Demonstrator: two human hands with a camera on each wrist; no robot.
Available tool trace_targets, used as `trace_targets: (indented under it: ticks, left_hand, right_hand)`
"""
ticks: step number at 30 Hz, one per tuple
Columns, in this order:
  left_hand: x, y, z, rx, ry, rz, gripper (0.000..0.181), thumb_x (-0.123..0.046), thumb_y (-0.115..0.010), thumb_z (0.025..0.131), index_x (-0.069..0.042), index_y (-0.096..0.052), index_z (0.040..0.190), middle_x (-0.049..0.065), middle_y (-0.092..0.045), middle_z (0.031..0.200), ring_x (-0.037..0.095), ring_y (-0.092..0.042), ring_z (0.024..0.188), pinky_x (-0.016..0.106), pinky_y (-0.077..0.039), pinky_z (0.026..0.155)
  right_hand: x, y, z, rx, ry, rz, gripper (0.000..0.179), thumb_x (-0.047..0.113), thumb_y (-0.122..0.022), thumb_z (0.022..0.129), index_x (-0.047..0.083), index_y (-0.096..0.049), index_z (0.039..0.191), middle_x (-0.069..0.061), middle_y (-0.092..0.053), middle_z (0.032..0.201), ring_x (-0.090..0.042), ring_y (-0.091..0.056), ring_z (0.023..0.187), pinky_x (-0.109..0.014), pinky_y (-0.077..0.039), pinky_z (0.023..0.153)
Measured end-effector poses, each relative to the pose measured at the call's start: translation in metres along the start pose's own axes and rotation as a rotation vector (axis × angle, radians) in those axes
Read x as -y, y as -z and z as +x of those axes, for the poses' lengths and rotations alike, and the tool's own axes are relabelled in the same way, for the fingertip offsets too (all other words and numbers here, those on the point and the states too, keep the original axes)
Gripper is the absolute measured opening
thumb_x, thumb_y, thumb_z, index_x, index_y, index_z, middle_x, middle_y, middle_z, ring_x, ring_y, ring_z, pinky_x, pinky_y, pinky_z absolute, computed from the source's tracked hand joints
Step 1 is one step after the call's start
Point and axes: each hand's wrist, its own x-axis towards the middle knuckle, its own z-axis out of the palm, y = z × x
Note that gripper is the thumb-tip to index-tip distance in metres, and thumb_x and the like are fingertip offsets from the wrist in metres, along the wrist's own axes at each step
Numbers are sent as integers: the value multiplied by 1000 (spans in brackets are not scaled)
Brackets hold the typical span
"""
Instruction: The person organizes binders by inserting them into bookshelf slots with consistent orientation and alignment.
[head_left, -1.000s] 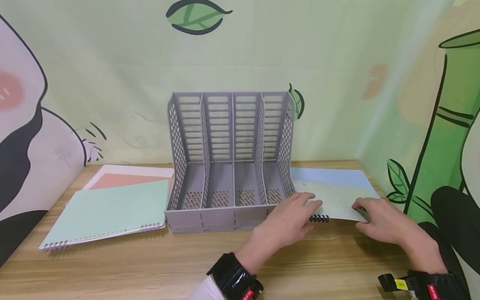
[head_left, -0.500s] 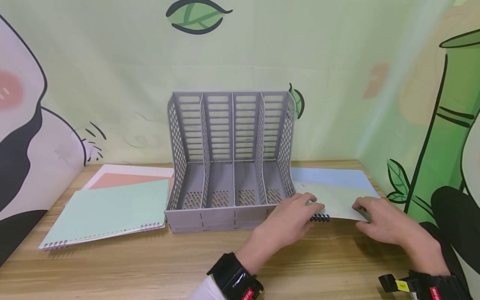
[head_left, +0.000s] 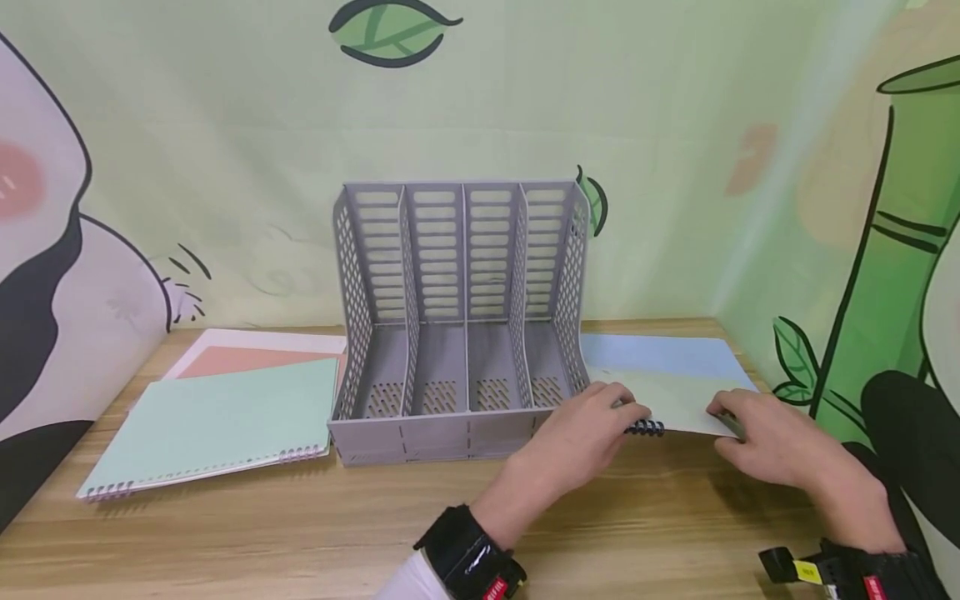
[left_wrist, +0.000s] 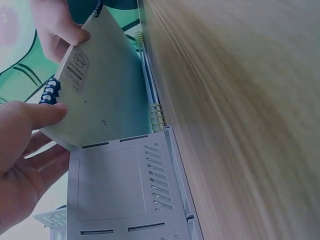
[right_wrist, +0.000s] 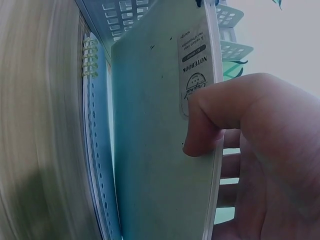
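A pale green spiral notebook (head_left: pixel 667 398) with a dark coil lies to the right of the grey file rack (head_left: pixel 450 440), its near edge raised. My left hand (head_left: pixel 573 437) pinches that edge near the coil, the thumb (left_wrist: pixel 47 115) on the cover with the label. Farther right along the same edge, my right hand (head_left: pixel 780 437) grips the notebook between thumb (right_wrist: pixel 202 130) and fingers. Underneath is a blue spiral notebook (head_left: pixel 667 354), its coil (right_wrist: pixel 90 57) facing the near side. In both wrist views the green notebook stands tilted away from the blue one.
The rack has several upright compartments, and its right wall stands close beside my left hand. On its left lie a mint spiral notebook (head_left: pixel 217 425), a salmon one (head_left: pixel 240 360) and a white or pale pink one (head_left: pixel 262 338). Wooden tabletop (head_left: pixel 360 533) extends in front.
The near edge of the green notebook has risen slightly, its coil shifting up and a little right. Both hands keep their hold and moved only slightly with it.
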Motion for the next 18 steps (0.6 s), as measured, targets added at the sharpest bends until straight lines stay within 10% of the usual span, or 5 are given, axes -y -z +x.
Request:
trace_targets:
  ticks: [18]
  left_hand:
    - [1,4,1,-123,-56,-10,27,-16,-68,101,-14,-70,128,-2,-65,123,11,-61,115,13,-42,102]
  right_hand:
    - [7,7,-4,-1,-23,-90,36,11,-77,80,-1,-67,113,-16,-70,106,-32,-65,91,-51,-55,69]
